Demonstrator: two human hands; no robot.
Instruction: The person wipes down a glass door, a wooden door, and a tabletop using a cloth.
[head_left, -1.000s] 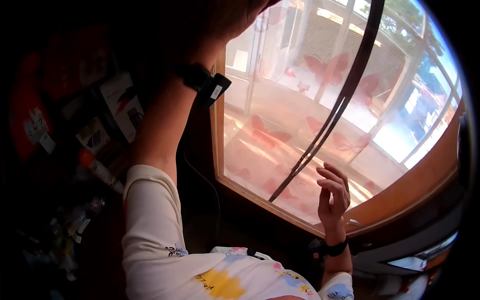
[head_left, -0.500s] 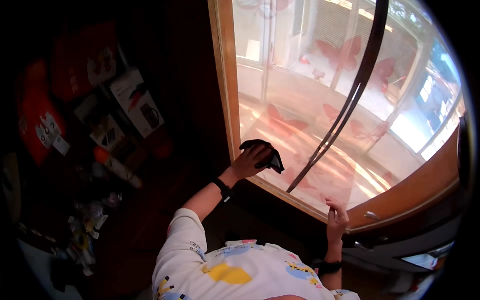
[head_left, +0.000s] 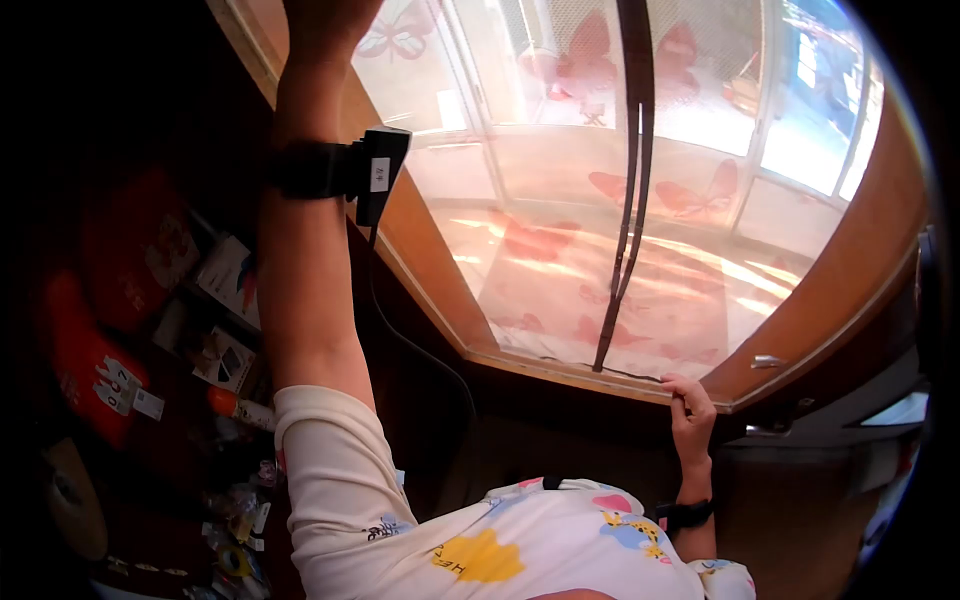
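My left arm reaches up along the left side of a wooden door frame [head_left: 405,230]. Only the back part of my left hand [head_left: 330,20] shows at the top edge; its fingers and anything in them are out of view. Low on the right, my right hand [head_left: 690,412] has bent fingers pressed together at the bottom edge of a sheer butterfly-patterned screen curtain [head_left: 545,235]. A thin dark strip [head_left: 635,375] runs along that edge to the fingertips; whether they grip it is unclear. Dark vertical bands [head_left: 628,200] hang down the curtain's middle.
At left in shadow are a red bag [head_left: 90,370], boxes [head_left: 225,355], an orange-capped bottle [head_left: 240,408] and small items. A metal handle [head_left: 768,361] sits on the right wood. A black cable [head_left: 420,345] hangs from the left wrist device [head_left: 378,175].
My left hand has risen from the lower left frame corner to the top edge; the black cloth-like bundle it held is no longer seen. My right hand has its fingertips at the curtain's bottom edge.
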